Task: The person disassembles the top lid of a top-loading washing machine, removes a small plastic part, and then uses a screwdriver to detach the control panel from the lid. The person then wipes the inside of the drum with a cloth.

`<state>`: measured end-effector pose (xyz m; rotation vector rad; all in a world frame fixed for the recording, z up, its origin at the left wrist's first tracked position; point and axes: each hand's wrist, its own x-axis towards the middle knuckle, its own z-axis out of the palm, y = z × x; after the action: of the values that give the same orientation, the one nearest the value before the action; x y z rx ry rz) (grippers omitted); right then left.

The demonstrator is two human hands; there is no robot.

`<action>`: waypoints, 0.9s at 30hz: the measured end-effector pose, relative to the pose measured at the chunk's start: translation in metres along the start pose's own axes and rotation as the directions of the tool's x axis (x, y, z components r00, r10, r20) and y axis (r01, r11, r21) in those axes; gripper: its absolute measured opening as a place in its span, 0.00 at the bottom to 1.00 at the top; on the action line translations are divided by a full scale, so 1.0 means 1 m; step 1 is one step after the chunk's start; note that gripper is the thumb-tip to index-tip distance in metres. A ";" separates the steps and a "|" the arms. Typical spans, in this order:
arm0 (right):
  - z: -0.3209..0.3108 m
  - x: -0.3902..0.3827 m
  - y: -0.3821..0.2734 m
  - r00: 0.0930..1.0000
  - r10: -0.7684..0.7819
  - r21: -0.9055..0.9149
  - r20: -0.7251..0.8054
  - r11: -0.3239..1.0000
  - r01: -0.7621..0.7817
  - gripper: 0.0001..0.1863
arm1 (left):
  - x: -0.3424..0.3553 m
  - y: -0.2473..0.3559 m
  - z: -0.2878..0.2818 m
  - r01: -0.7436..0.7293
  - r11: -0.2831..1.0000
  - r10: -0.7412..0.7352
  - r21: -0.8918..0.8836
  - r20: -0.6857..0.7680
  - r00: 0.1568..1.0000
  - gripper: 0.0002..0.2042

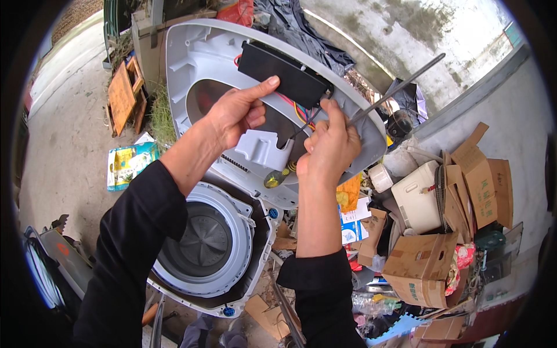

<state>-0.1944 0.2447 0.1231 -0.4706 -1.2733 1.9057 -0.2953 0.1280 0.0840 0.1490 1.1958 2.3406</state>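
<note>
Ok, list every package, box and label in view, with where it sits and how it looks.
Printed bag: on the ground left, green, yellow and white.
Cardboard boxes: piled right, brown, flaps open.
White and blue carton: right of the washing machine tub.
Screens: none.

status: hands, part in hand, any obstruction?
Left hand steadies black control box on raised washer lid. Right hand grips screwdriver. Coloured wires crowd the spot.

outdoor repair yard, probably | concrete ground [64, 145] | piled cardboard boxes [420, 264] | opened washing machine [209, 243]
</note>
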 end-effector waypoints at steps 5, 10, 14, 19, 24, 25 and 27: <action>-0.034 -0.045 -0.017 0.983 0.049 -0.086 0.177 0.996 -0.034 0.12 | 0.004 0.000 -0.007 0.028 0.991 -0.022 -0.130 0.050 0.999 0.26; -0.092 -0.116 -0.037 0.905 0.109 0.123 0.411 0.977 -0.174 0.13 | 0.012 -0.003 -0.003 0.042 0.989 -0.034 -0.140 0.058 0.998 0.26; -0.104 -0.158 -0.041 0.806 0.437 0.121 0.399 0.847 -0.518 0.14 | 0.013 -0.003 -0.002 0.017 0.991 -0.012 -0.134 0.041 0.999 0.25; -0.109 -0.163 -0.050 0.793 0.157 -0.215 0.589 0.976 -0.033 0.10 | 0.016 -0.003 -0.002 0.055 0.993 -0.050 -0.109 0.046 0.998 0.20; -0.110 -0.134 -0.025 0.828 0.149 -0.436 0.540 0.891 0.124 0.05 | 0.013 -0.002 -0.003 0.047 0.993 -0.042 -0.108 0.053 0.998 0.20; -0.109 -0.130 -0.017 0.840 0.095 -0.437 0.533 0.882 0.178 0.05 | 0.013 -0.002 -0.002 0.034 0.993 -0.029 -0.111 0.048 0.998 0.22; -0.103 -0.128 -0.009 0.865 0.024 -0.431 0.502 0.874 0.226 0.04 | 0.012 -0.003 -0.001 0.008 0.993 -0.004 -0.119 0.036 0.999 0.25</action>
<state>-0.0421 0.2104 0.0731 -0.1399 -2.0922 1.6580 -0.3048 0.1348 0.0798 0.1449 1.0351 2.3862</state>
